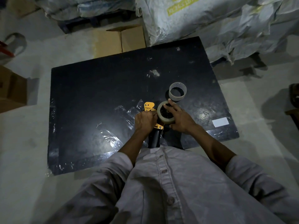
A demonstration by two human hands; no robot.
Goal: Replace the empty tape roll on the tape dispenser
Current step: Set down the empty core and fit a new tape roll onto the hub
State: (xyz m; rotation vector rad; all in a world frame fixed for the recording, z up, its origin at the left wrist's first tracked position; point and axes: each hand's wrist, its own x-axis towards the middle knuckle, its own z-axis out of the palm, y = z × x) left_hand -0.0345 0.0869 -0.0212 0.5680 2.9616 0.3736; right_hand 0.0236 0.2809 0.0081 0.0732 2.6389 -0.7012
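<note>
Cardboard boxes are sitting closed on the floor beyond the black desk, their contents hidden, and bulky white sacks are lying behind them. The left hand is gripping the yellow tape dispenser with its fingers curled tight around the frame, while the right hand is holding the new tape roll on the dispenser's hub, fingers spread across its face and thumb under its rim. The empty tape core is standing on the desk just beyond the right fingertips, apart from them.
</note>
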